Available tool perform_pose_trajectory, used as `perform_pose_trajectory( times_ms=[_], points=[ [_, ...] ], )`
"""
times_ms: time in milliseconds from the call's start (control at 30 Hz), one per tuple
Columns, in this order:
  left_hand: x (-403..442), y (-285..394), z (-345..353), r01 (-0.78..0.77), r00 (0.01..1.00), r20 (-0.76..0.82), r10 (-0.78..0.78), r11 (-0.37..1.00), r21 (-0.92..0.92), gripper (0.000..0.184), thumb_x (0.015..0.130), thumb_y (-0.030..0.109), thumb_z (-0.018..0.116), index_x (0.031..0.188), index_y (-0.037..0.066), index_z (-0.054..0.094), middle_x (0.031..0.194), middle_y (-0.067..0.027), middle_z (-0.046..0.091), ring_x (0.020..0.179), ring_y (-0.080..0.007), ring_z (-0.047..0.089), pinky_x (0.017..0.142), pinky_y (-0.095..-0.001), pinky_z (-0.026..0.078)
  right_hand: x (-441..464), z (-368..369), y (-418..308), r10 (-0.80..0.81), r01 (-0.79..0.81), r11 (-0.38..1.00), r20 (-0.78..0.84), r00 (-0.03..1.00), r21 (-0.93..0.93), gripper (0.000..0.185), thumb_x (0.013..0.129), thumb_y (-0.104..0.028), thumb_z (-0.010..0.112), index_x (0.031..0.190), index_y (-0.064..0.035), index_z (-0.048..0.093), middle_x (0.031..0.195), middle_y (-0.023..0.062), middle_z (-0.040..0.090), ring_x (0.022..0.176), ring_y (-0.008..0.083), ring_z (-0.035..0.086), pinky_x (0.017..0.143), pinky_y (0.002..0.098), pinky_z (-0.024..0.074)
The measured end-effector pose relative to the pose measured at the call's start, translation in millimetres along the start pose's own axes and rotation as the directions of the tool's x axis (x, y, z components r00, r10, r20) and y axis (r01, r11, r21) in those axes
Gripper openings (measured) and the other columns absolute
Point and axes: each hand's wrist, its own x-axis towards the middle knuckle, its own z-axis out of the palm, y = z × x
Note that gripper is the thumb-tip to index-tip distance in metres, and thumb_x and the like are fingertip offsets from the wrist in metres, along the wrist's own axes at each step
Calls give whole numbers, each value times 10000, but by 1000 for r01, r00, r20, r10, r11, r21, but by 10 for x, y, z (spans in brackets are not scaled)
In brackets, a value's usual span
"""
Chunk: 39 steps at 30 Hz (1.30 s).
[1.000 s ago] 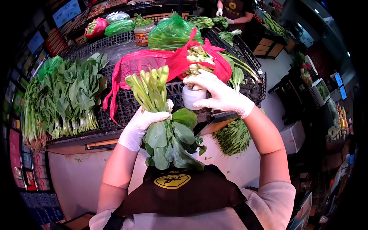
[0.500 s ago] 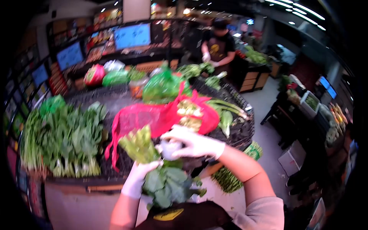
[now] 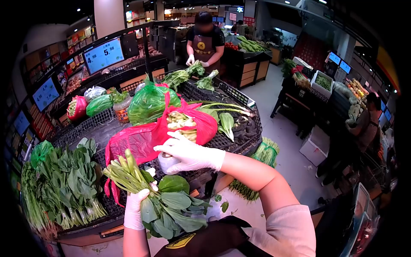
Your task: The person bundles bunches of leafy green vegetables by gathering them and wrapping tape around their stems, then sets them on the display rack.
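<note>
My gloved left hand is closed round a bunch of leafy greens, whose pale stems point up and left and whose leaves hang to the right. My gloved right hand grips a roll of clear tape, just above and right of the stems. Right behind the roll lies an open red plastic bag with cut stems showing in it. Black crates carry the bag.
Bundled greens stand at the left. Behind the red bag are a green bag and a jar. Loose leafy stalks lie at the right. A co-worker handles greens across the display. Another person is at the far right.
The view has tilted up and turned right, showing more of the shop. Both hands keep their hold; the stems now lean further left, with the tape roll still close by.
</note>
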Motion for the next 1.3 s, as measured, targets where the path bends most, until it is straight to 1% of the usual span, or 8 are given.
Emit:
perform_pose_trajectory(
  times_ms=[100, 233, 267, 367, 567, 900, 1067, 1300],
  points=[
    [29, -22, 4, 17, 998, 57, -14, 998, -52, 660, 698, 230, 713, 1244, -57, 479, 861, -111, 633, 810, -197, 602, 911, -318, 455, 22, 46, 23, 27, -14, 981, 67, 997, -192, 752, 731, -327, 736, 1359, -72, 412, 1039, 111, 558, 1013, 268, 538, 1122, 510, 173],
    [-1, 6, 70, 34, 997, 81, -18, 978, -207, 672, 703, 230, 712, 1253, -62, 461, 823, -112, 622, 797, -204, 596, 967, -310, 421, 1, 47, 136, 39, -21, 976, 80, 996, -215, 262, 744, -294, 714, 962, -152, 684, 771, 8, 605, 882, 173, 601, 1124, 526, 169],
    [60, -98, -79, 25, 990, 138, 4, 979, -205, 667, 704, 224, 706, 1254, -61, 461, 831, -116, 623, 825, -206, 591, 967, -316, 427, -35, 76, 205, -48, 40, 989, -52, 998, -140, 110, 752, -261, 703, 752, -152, 687, 686, -27, 599, 847, 137, 609, 1125, 532, 164],
    [83, -105, -123, 0, 997, 79, 15, 981, -193, 724, 649, 299, 740, 1229, -62, 502, 876, -104, 633, 837, -203, 612, 926, -348, 452, -56, -36, 181, 6, -7, 999, -48, 999, -35, 99, 775, -231, 692, 766, -132, 692, 799, -3, 628, 891, 154, 610, 1125, 524, 148],
    [278, 447, 245, 47, 998, -26, -53, 981, -189, 306, 801, 89, 612, 1087, -17, 604, 1004, -122, 662, 853, -188, 634, 802, -319, 492, 199, -350, -247, 113, -52, 970, -251, 961, 236, 79, 747, -200, 736, 797, -144, 713, 881, -8, 670, 963, 142, 614, 1128, 524, 135],
    [461, 721, 373, -156, 984, 128, 123, 943, 293, 353, 761, 119, 676, 1091, 7, 622, 982, -15, 637, 862, -85, 576, 770, -251, 480, 484, -264, -498, -51, 12, 982, -202, 978, -189, 102, 703, -195, 768, 777, -162, 705, 793, -33, 670, 933, 145, 610, 1131, 492, 161],
    [378, 750, 359, -117, 986, 145, 80, 956, 270, 380, 758, 121, 703, 1109, 5, 614, 998, -19, 635, 890, -93, 576, 806, -259, 474, 476, -149, -576, -76, -55, 928, -332, 940, -369, 133, 712, -323, 736, 723, -200, 689, 654, -23, 588, 844, 159, 602, 1079, 569, 247],
    [253, 724, 264, -37, 985, 174, 12, 989, 143, 547, 760, 216, 759, 1219, 9, 545, 1100, -50, 618, 1004, -131, 573, 876, -288, 469, 454, -19, -692, -151, -14, 910, -362, 920, -415, 141, 679, -255, 777, 758, -185, 683, 686, -40, 572, 894, 171, 596, 1080, 552, 233]
  ],
)
